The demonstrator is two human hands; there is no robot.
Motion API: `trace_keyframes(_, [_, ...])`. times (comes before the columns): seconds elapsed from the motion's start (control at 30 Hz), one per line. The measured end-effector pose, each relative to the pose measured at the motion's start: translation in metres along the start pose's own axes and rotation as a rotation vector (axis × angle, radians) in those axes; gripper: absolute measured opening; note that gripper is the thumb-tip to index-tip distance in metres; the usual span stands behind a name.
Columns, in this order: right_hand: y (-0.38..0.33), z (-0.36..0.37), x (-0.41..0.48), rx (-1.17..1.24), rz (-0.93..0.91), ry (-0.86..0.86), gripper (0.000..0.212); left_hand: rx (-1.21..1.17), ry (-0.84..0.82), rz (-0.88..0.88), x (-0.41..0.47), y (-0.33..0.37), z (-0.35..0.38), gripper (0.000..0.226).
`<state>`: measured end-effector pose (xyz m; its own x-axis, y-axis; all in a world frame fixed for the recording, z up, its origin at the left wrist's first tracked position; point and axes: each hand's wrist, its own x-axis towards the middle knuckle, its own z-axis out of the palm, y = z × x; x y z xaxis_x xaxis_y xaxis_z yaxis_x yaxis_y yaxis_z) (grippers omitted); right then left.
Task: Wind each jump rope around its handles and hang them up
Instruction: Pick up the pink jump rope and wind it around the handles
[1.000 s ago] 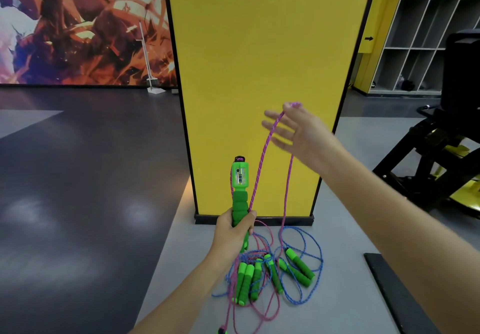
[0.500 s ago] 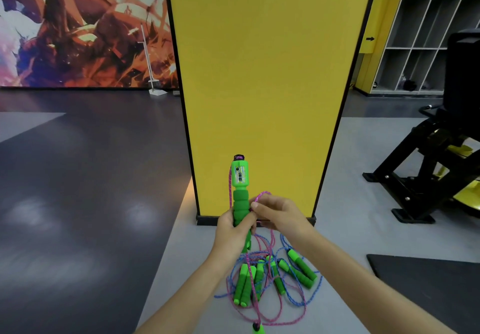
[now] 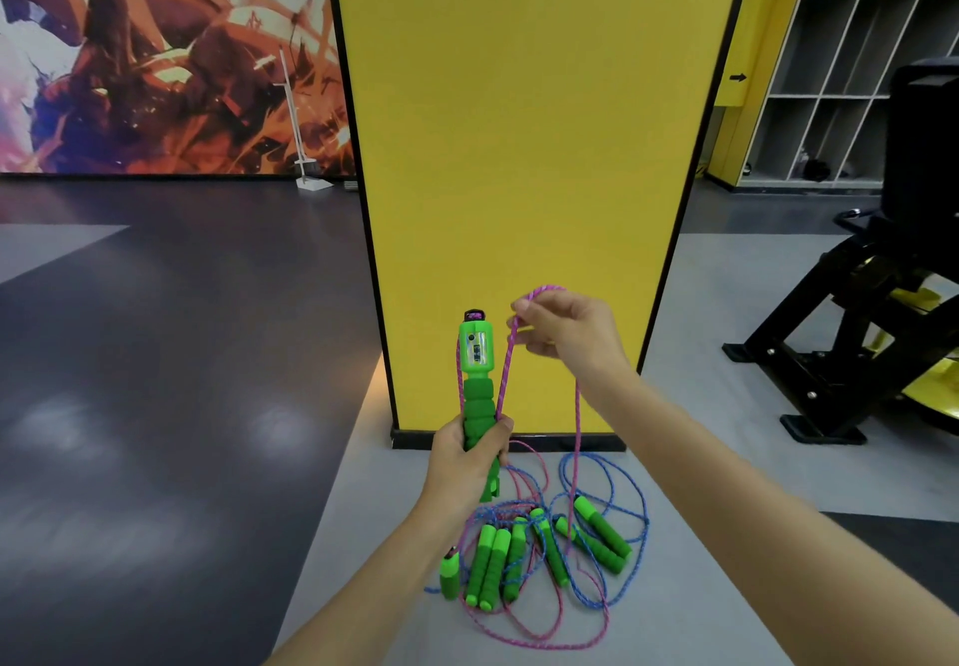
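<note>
Grey gym floor [image 3: 373, 484] by yellow pillar [image 3: 519, 146]: left hand [image 3: 464, 463] grips upright green handle [image 3: 477, 385], right hand [image 3: 573, 336] pinches pink rope [image 3: 577, 458] loop just beside it; trailing cord may snag floor pile [image 3: 545, 551], loosening the wind.

Black arrow [image 3: 737, 77] on yellow wall [image 3: 733, 27]

Gym, weight bench [image 3: 856, 333], cubby shelves [image 3: 851, 58], mural [image 3: 155, 53]

The head-worn wide-angle camera is looking forward and down, squarely facing the yellow pillar [image 3: 519, 172] from nearby; the left hand [image 3: 467, 463] and right hand [image 3: 568, 336] are showing close in front of the pillar's base.
</note>
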<state>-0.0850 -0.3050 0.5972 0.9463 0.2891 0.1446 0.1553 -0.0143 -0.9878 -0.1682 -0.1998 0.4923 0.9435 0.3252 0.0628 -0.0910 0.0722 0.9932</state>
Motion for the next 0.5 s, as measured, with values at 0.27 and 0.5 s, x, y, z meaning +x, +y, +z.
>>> trace_keyframes(0.27, [-0.058, 0.001, 0.029, 0.005, -0.136, 0.042, 0.007, 0.002, -0.010, 0.000, 0.001, -0.007, -0.009, 0.017])
trace_keyframes(0.5, [-0.098, -0.005, 0.032, 0.158, -0.266, 0.042, 0.009, 0.023, -0.036, 0.008, -0.004, -0.010, -0.007, 0.026])
